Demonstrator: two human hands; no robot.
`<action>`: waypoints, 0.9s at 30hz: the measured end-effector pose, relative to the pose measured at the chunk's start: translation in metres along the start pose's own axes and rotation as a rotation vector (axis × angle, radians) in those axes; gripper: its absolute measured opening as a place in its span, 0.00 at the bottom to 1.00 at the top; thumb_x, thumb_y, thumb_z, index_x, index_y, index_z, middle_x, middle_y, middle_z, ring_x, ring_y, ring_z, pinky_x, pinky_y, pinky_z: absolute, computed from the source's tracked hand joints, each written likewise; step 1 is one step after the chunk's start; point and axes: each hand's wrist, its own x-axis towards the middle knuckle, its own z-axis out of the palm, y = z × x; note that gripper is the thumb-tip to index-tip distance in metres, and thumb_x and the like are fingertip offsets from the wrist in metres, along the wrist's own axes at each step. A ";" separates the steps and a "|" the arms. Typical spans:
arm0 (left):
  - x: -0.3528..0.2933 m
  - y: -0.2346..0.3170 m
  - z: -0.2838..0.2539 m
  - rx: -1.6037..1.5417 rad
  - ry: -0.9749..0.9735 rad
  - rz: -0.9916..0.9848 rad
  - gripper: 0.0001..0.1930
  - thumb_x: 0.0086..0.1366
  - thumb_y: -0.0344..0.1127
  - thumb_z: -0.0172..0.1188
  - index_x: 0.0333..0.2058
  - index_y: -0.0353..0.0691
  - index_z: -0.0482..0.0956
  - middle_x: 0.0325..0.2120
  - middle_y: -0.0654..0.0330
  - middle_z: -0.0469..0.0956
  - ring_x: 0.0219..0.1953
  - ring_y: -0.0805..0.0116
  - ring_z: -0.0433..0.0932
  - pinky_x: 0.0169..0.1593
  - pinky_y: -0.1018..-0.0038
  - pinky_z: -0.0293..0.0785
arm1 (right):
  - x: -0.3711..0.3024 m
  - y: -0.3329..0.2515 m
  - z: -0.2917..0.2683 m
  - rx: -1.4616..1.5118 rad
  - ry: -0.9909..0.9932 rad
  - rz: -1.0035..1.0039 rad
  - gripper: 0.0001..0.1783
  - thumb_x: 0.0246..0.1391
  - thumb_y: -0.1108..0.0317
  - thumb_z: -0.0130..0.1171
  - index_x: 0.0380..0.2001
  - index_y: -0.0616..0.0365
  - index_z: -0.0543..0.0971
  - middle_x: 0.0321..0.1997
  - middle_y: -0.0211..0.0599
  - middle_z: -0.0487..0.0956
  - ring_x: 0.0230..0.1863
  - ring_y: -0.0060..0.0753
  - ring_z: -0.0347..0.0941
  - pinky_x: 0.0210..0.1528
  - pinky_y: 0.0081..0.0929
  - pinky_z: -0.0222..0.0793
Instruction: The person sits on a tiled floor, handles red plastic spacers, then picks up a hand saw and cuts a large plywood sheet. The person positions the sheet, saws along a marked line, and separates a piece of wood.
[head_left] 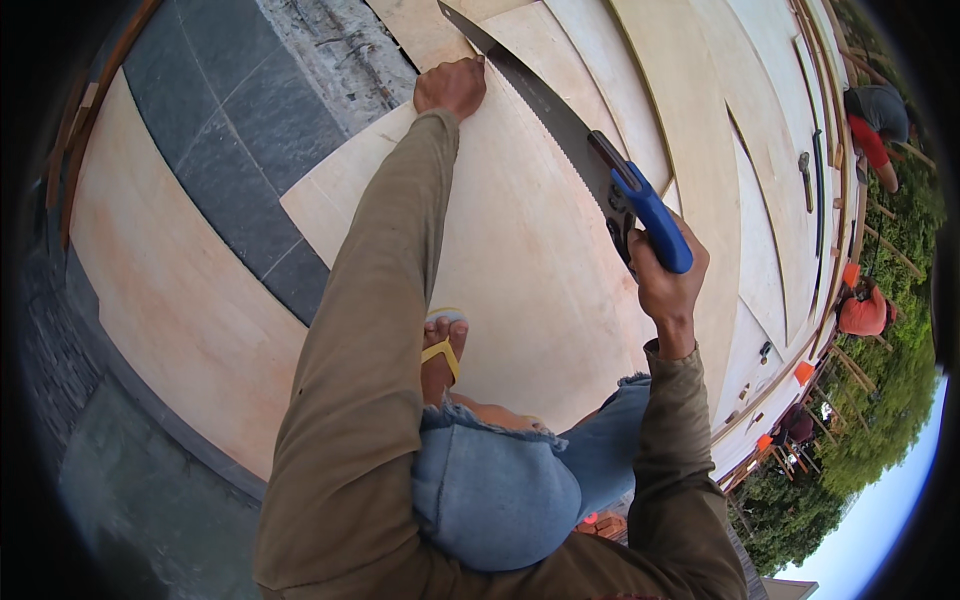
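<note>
Two hands working apart | right hand (672, 280) gripping handsaw (548, 106) by blue handle (658, 222), blade slanting over plywood sheet (530, 250) | left hand (450, 90) resting fisted at sheet's far end | good sawing likely needing that fist clear, strokes long, steady

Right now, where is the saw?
In the head view's upper middle: the saw runs from the right hand, gripping its blue handle, up past the left hand.

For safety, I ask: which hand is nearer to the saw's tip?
Left: your left hand rests on the plywood close to the tip; your right hand grips the blue handle, farther away.
</note>
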 end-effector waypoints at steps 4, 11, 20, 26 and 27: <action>0.001 -0.001 0.003 -0.008 0.019 -0.007 0.29 0.76 0.55 0.40 0.38 0.42 0.87 0.36 0.45 0.85 0.40 0.44 0.84 0.47 0.53 0.78 | -0.005 0.010 -0.006 -0.033 -0.006 -0.029 0.20 0.51 0.76 0.62 0.49 0.69 0.81 0.34 0.34 0.83 0.34 0.19 0.76 0.41 0.20 0.72; 0.004 -0.003 0.005 -0.009 0.025 0.007 0.29 0.76 0.55 0.40 0.37 0.42 0.88 0.34 0.46 0.85 0.38 0.44 0.85 0.46 0.55 0.79 | -0.006 0.001 -0.010 0.013 -0.043 0.052 0.21 0.52 0.74 0.61 0.50 0.68 0.81 0.31 0.28 0.80 0.31 0.16 0.71 0.37 0.18 0.69; 0.006 -0.002 0.003 -0.008 -0.039 0.013 0.29 0.76 0.56 0.38 0.40 0.43 0.87 0.35 0.45 0.85 0.41 0.42 0.84 0.48 0.52 0.78 | 0.006 -0.009 -0.009 0.086 -0.123 0.092 0.20 0.52 0.74 0.61 0.50 0.67 0.81 0.29 0.26 0.78 0.29 0.15 0.68 0.35 0.17 0.66; 0.006 -0.003 0.005 -0.006 -0.019 0.001 0.30 0.76 0.55 0.38 0.39 0.41 0.86 0.36 0.45 0.85 0.41 0.43 0.84 0.48 0.52 0.78 | 0.012 -0.017 0.001 0.015 -0.049 0.150 0.22 0.51 0.76 0.58 0.51 0.66 0.82 0.32 0.29 0.81 0.31 0.15 0.70 0.37 0.18 0.69; 0.005 -0.003 0.005 0.004 -0.020 0.005 0.30 0.76 0.55 0.38 0.39 0.41 0.86 0.36 0.45 0.85 0.41 0.43 0.84 0.48 0.52 0.78 | 0.035 -0.009 0.018 0.056 -0.102 0.076 0.21 0.52 0.76 0.59 0.51 0.66 0.82 0.31 0.29 0.80 0.30 0.15 0.70 0.35 0.19 0.69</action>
